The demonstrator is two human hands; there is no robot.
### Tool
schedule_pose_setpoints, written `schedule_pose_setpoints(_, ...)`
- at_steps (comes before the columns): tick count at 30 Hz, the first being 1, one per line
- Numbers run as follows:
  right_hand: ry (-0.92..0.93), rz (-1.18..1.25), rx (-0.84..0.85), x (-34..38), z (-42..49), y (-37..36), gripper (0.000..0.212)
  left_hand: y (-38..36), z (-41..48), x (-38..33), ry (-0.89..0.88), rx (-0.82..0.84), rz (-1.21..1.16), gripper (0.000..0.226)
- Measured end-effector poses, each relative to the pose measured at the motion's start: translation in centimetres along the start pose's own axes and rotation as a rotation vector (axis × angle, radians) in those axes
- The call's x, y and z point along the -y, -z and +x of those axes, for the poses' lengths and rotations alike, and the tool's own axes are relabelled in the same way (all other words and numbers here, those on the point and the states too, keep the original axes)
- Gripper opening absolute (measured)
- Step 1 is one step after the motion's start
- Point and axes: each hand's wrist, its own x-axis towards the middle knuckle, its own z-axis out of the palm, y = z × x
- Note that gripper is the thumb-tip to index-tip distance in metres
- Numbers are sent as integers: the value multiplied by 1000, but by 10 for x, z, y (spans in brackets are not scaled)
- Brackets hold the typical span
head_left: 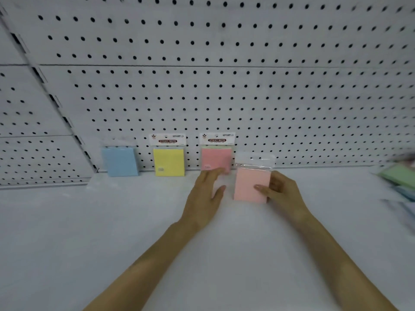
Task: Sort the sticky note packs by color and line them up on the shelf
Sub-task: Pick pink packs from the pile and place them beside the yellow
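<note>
Sticky note packs stood in a row at the back of the white shelf, leaning upright against the pegboard: a blue pack on the left, a yellow pack beside it, and a leaning pink pack to the right of that. Gaps separated all three.

A second pink pack, in a clear sleeve with a hang tab on top, was held upright just right of the leaning pink one and a little nearer the person. The right hand gripped it by its right edge, thumb laid across the front face and fingers curled behind.

The left hand lay spread and flat, palm down, fingers straight and pointing toward the pegboard. Its fingertips reached the lower right corner of the leaning pink pack (whether they actually touched it could not be told). A narrow gap separated its thumb from the second pink pack.

At the far right edge, a green pack and another bluish one below it lay blurred on the shelf, well apart from both hands.
</note>
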Motion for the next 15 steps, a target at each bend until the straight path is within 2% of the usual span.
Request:
schedule_pose_setpoints(2, 5, -70, -55, -5, 10, 20, 18, -1, 9, 7, -91, -69, 207, 39)
schedule_pose_setpoints(3, 9, -102, -64, -8, 16, 28, 18, -2, 11, 8, -68, -122, 214, 39)
schedule_pose_setpoints(6, 37, -142, -58, -16, 36, 39, 20, -8, 17, 8, 140, -276, -16, 40)
schedule_pose_setpoints(8, 57, -175, -73, -20, 49, 41, 19, -12, 21, 8, 228, -288, -113, 42)
schedule_pose_setpoints(15, 94, -156, -82, -26, 75, 39, 17, -24, 34, 23, 303, -270, -183, 54)
